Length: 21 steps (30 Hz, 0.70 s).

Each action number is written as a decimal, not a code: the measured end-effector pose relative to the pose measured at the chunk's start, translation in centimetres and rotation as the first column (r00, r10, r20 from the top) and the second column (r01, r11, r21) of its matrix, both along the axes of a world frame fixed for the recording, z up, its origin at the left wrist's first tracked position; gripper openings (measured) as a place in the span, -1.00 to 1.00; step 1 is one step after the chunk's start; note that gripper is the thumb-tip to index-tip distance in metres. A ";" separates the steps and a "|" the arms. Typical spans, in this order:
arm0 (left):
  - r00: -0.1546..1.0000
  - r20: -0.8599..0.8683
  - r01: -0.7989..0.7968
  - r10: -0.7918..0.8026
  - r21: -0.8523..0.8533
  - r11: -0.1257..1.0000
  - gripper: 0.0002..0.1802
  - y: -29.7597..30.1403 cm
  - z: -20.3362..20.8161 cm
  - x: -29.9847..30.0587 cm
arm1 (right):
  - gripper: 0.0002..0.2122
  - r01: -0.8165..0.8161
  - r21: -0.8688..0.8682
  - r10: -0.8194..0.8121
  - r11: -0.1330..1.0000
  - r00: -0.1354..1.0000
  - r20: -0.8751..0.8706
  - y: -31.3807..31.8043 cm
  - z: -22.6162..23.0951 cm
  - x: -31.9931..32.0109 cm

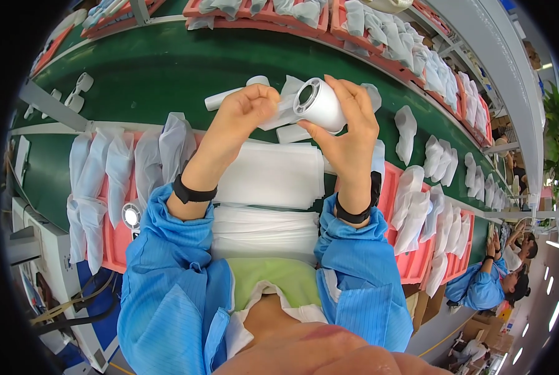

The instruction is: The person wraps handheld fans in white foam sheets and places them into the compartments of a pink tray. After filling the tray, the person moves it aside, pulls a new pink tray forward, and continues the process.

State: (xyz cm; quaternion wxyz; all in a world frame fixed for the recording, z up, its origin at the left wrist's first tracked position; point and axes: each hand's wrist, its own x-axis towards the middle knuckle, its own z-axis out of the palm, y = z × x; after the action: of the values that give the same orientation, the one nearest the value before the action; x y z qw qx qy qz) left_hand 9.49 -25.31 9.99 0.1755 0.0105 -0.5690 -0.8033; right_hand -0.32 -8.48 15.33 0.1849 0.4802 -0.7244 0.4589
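Observation:
My right hand (353,122) is wrapped around the wide round body of a white hair dryer (327,111). Its open ring end, dark inside with a grey rim, faces left. My left hand (245,115) is closed, fingertips pinched on a thin translucent bag (284,114) beside that ring end. How far the bag reaches behind the dryer is hidden. Beyond my left hand, another white hair dryer (220,100) lies on the green belt, partly covered by the hand. Below my hands lies a stack of white translucent bags (264,175), with a second stack (264,231) nearer me.
Pink trays (114,240) with bagged pieces stand at my left, and more pink trays (385,250) at my right. Bagged pieces (405,134) lie along the green conveyor belt (167,69). Further trays line a shelf (329,37) beyond. Co-workers (489,281) sit far right.

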 end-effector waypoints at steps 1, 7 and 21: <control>1.000 0.000 0.001 -0.001 0.000 1.000 -0.78 -0.1 0.0 0.0 | -0.35 0.018 -0.009 -0.018 1.000 1.000 -0.004 0.0 0.0 0.0; 0.981 0.015 -0.188 0.193 -0.160 0.969 -0.86 -1.2 0.0 -0.1 | -0.33 -0.038 0.053 0.040 0.998 0.999 -0.030 -0.3 -0.3 0.1; 0.765 -0.498 -0.644 0.409 -0.581 0.497 -0.75 4.5 2.3 1.9 | -0.32 -0.116 0.115 0.121 0.987 0.992 -0.038 -2.1 -2.0 1.3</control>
State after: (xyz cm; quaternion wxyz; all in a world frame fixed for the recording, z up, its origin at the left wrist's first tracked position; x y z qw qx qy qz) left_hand 11.37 -20.83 12.27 0.4866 -0.0044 -0.7728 -0.4074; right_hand 0.97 -10.56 13.28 0.1462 0.5422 -0.7150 0.4164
